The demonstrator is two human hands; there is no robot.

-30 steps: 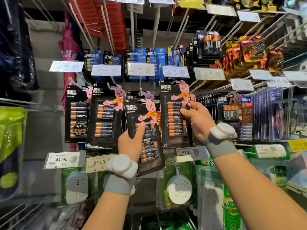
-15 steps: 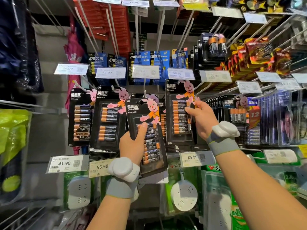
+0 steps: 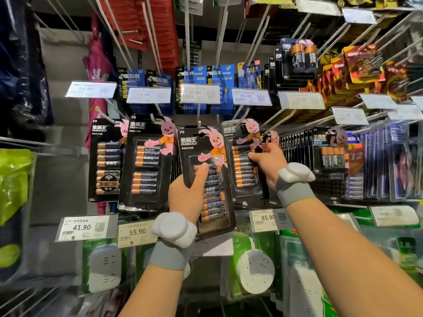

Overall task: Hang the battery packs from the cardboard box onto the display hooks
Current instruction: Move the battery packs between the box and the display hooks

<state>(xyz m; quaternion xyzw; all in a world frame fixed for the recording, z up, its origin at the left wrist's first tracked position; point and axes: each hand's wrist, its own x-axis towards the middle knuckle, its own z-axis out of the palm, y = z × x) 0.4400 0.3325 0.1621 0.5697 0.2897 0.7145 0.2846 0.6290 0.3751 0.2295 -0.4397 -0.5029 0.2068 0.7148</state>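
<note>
My left hand (image 3: 188, 193) grips a black battery pack (image 3: 201, 152) with a pink rabbit, thumb across its front, holding it upright just below the tip of a display hook (image 3: 198, 115). The pack's hang hole sits close under that hook's end; whether it is threaded I cannot tell. My right hand (image 3: 267, 163) holds the right edge of a hanging battery pack (image 3: 242, 156) on the neighbouring hook, fingers curled round it. More black packs (image 3: 146, 161) hang to the left. The cardboard box is out of view.
Price tags (image 3: 137, 233) stick out on hook ends at two heights. Blue battery packs (image 3: 199, 74) hang above, a dense row of small packs (image 3: 297, 143) to the right, white power sockets (image 3: 255, 271) in green packaging below. A wire rack with a green bag (image 3: 13, 179) is at the left.
My left hand has raised its battery pack upward and straightened it toward the hook's tip. My right hand has stayed on the hanging pack; the view has shifted slightly.
</note>
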